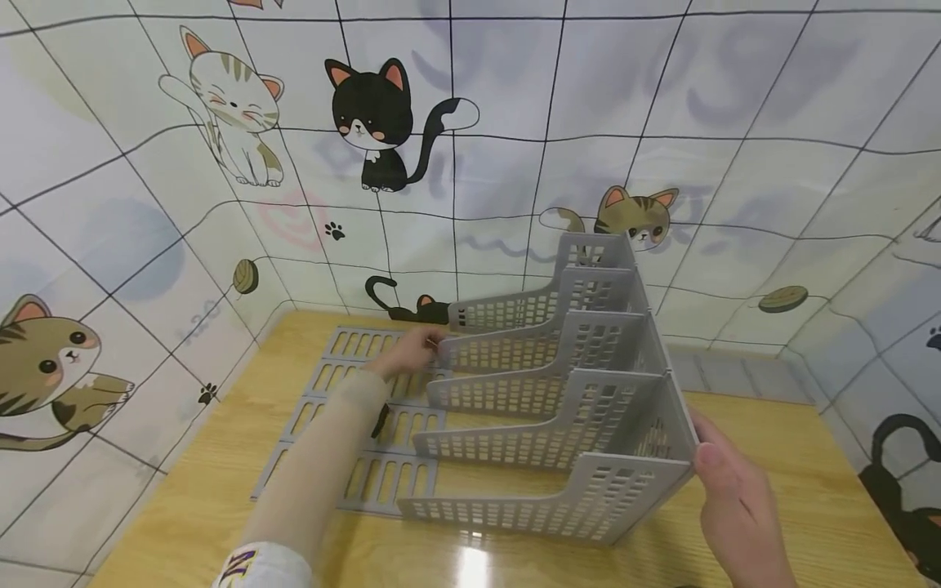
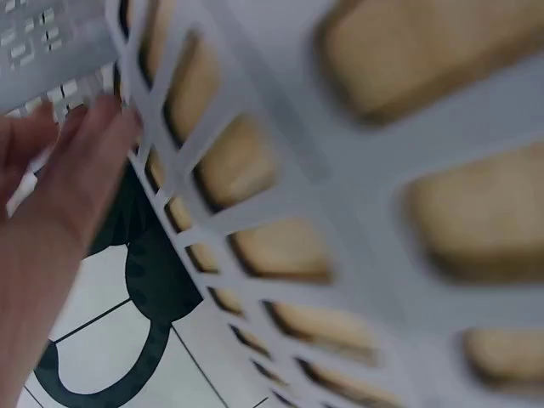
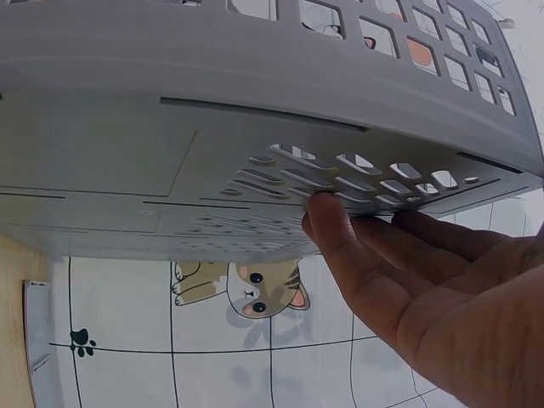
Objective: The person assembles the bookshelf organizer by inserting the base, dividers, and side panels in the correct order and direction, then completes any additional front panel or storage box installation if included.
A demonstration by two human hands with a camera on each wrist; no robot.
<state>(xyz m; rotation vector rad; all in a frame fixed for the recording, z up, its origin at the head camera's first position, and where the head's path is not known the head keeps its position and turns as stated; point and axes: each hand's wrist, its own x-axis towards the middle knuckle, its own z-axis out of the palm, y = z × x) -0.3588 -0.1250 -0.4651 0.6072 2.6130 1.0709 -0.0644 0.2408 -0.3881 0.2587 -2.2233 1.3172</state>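
A grey plastic file rack (image 1: 610,482) stands on the wooden table, its upright perforated dividers joined to a tall back panel (image 3: 102,144) on the right. My left hand (image 1: 408,351) reaches over a flat slotted grey panel (image 1: 397,482). It pinches the low front end of a divider (image 1: 500,353), second from the far side. In the left wrist view the left hand (image 2: 64,178) is blurred beside the slotted panel (image 2: 365,187). My right hand (image 1: 738,498) supports the back panel from outside, its fingers (image 3: 408,242) fairly straight against the perforated surface.
A small black piece (image 1: 380,421) lies over the slotted panel. Behind the rack, another flat grey piece (image 1: 724,376) shows near the wall. Cat-printed tile-pattern sheeting (image 1: 507,180) encloses the wooden table (image 1: 198,482) at the back and sides.
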